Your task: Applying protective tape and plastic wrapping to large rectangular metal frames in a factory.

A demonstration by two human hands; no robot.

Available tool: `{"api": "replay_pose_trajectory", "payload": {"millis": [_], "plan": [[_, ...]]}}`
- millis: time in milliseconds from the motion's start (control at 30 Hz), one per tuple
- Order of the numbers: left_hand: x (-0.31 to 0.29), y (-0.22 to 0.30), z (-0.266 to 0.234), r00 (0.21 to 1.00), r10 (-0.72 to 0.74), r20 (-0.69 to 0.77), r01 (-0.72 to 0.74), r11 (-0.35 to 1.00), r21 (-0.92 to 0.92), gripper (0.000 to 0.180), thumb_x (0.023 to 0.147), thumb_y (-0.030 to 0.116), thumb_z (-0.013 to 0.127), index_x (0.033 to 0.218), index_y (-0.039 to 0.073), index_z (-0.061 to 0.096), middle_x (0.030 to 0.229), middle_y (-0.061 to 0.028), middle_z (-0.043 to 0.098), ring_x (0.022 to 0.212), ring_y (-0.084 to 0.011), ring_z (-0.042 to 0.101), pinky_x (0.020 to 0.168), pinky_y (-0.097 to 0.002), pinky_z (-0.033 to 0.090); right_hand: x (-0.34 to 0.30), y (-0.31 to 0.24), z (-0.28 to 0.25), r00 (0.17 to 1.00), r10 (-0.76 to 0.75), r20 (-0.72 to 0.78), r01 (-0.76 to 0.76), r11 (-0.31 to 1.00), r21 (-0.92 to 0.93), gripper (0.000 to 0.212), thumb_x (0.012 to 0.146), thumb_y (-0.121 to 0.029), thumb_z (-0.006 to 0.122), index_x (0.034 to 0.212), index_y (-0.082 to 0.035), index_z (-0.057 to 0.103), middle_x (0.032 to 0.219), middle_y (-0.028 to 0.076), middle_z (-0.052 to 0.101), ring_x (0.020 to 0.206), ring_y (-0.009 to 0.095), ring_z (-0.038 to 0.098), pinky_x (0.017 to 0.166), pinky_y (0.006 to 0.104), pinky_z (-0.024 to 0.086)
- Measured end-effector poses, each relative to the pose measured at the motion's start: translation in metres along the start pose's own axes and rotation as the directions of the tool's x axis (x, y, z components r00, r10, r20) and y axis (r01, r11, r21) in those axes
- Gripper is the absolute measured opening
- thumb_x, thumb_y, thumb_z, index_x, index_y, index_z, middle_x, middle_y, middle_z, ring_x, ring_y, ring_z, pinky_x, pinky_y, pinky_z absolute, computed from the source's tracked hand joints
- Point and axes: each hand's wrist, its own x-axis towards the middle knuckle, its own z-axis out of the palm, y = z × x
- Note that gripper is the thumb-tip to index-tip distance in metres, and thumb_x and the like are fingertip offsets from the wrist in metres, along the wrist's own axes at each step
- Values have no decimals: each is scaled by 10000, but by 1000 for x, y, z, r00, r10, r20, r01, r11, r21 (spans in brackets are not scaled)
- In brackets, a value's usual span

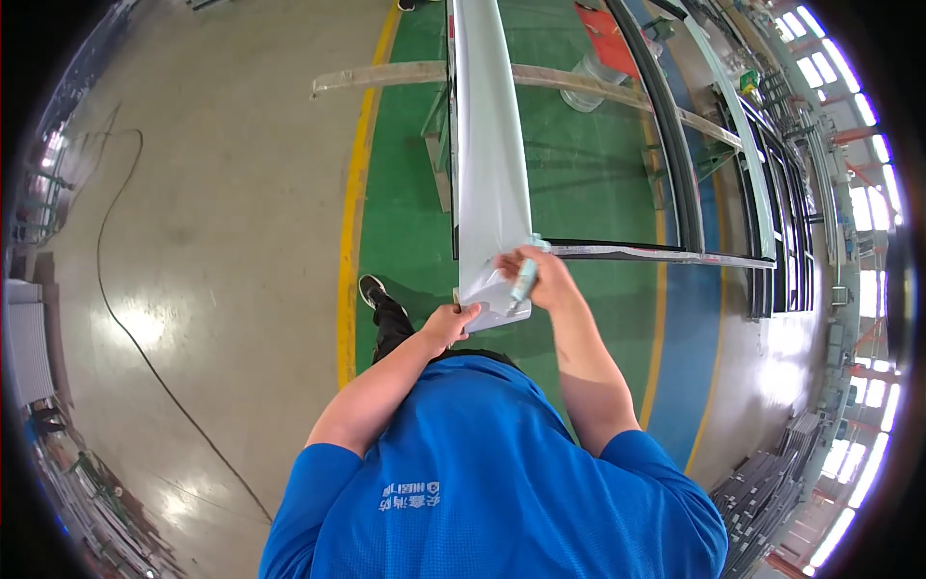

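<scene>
A long pale grey-white strip (489,145), seemingly sheet or film, runs away from me along the left side of a dark window-like frame (666,125). Its near end is creased and lies just in front of my waist. My left hand (448,326) is closed on the near left corner of this strip, thumb on top. Over the right side of the same end, my right hand (542,275) grips a short pale teal hand tool (525,281) tilted down toward the strip. The tool's exact kind cannot be made out, and the fingers are slightly blurred.
A wooden bar (386,75) crosses beneath the frame. A white bucket (590,82) and a red sheet (608,37) are at the far right. More dark frames (781,212) stand further right. A black cable (145,343) crosses the floor at left.
</scene>
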Motion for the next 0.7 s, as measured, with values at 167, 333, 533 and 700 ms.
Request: {"api": "replay_pose_trajectory", "payload": {"millis": [167,333,533,700], "plan": [[-3,6,2,1000,10,-30,-9,1000,26,608,929,495,623,1235,-29,589,1140,-92,616,1008,-196,579,888,-380,517,-50,-41,-45,887,-348,-305,415,889,195,292,960,-191,568,1006,96,534,981,208,616,1004,318,616,881,442,553],[4,3,-4,1000,3,-18,-2,999,48,603,932,493,619,1218,-37,603,1081,-85,612,924,-181,581,877,-376,528,-81,-37,-2,889,-364,-278,335,930,-148,367,943,-446,610,974,-80,604,882,85,630,644,127,452,522,282,343],[2,7,-2,1000,26,-17,-26,1000,11,621,931,495,617,1232,-47,593,1187,-129,617,1020,-224,591,897,-381,522,-38,7,44,959,-245,-140,251,967,32,172,913,-127,672,1005,9,620,947,149,671,743,198,641,620,322,572],[1,5,-1,1000,25,-6,-25,998,62,636,930,505,611,1235,-53,595,1216,-149,618,1066,-235,592,888,-373,525,-20,32,59,947,-316,-60,306,943,-132,141,906,-74,674,969,38,617,856,100,641,704,200,645,636,314,592]]}}
